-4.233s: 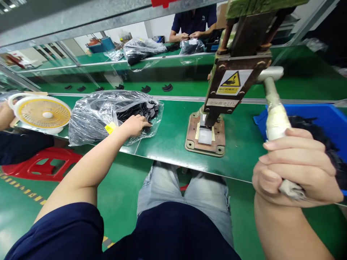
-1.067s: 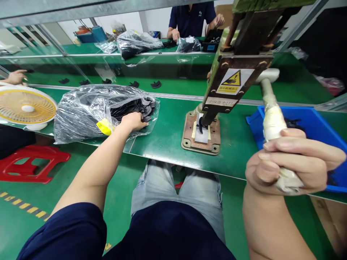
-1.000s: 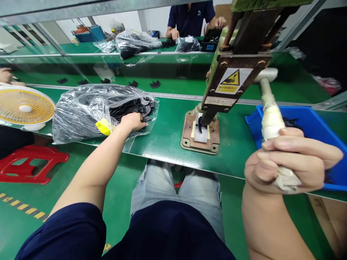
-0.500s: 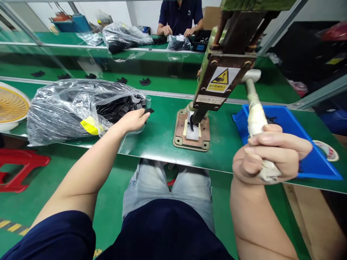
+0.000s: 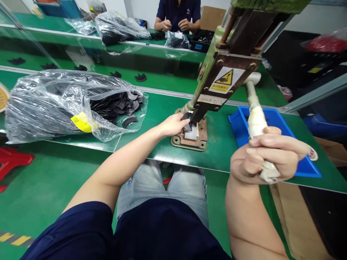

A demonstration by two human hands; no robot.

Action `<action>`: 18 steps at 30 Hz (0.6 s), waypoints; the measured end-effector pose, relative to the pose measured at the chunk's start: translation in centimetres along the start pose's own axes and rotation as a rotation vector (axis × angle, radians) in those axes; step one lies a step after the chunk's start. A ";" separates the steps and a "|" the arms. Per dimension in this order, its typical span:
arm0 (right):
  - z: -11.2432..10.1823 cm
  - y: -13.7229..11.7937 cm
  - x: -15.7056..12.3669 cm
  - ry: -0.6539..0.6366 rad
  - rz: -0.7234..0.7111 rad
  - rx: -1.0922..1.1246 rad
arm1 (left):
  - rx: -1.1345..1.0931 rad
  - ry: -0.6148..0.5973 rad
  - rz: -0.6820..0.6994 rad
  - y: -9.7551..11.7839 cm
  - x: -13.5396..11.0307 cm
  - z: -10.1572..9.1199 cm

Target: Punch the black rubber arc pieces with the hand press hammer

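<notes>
My left hand (image 5: 175,125) is closed on a curved black piece (image 5: 187,121), holding it at the base plate (image 5: 189,143) of a hand press (image 5: 217,83), just under the ram. A pale sheet lies on the plate, partly hidden by the fingers. My right hand (image 5: 267,155) wraps around the press's lever (image 5: 256,115), a tape-covered handle raised at the right. To the left, an open clear plastic bag (image 5: 48,104) spills out many curved black pieces (image 5: 119,108) like the one I hold.
A blue bin (image 5: 309,168) stands behind my right hand. Several black pieces, one of them a curved piece (image 5: 140,77), lie in a row on the green surface at the back. Across the bench a person (image 5: 177,18) works with both hands near a bagged bundle (image 5: 177,39).
My left hand has moved right from the bag's mouth to the press base, carrying a black piece. My right hand stays on the raised lever. The view has shifted slightly.
</notes>
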State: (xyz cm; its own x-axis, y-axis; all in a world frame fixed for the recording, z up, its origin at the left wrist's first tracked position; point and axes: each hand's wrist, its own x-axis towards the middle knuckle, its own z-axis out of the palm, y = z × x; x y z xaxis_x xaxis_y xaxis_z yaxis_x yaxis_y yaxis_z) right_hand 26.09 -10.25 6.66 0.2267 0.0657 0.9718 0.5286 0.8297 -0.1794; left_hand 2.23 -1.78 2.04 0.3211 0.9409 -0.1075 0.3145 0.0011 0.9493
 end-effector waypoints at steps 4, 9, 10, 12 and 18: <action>0.3 0.2 -0.1 0.019 0.006 0.010 | 0.051 0.044 0.028 -1.0 0.1 -1.6; 0.6 0.4 0.0 0.050 -0.032 0.021 | 0.083 0.003 0.043 -2.7 1.0 -2.4; 0.6 0.4 0.0 0.045 -0.040 0.017 | 0.081 -0.001 0.052 -3.0 1.3 -2.2; 0.5 0.4 -0.1 0.036 -0.037 0.013 | 0.073 -0.011 0.071 -3.5 2.0 -1.9; 0.4 0.2 -0.1 0.028 -0.024 0.028 | 0.089 -0.056 0.112 -4.2 3.5 -2.0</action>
State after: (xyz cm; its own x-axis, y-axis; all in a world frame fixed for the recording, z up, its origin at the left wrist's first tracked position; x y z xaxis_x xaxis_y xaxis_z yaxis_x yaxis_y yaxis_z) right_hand 25.84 -9.81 6.58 0.2372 0.0298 0.9710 0.5110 0.8462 -0.1508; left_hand 0.31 2.20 -1.75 0.4069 0.9132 -0.0211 0.3512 -0.1351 0.9265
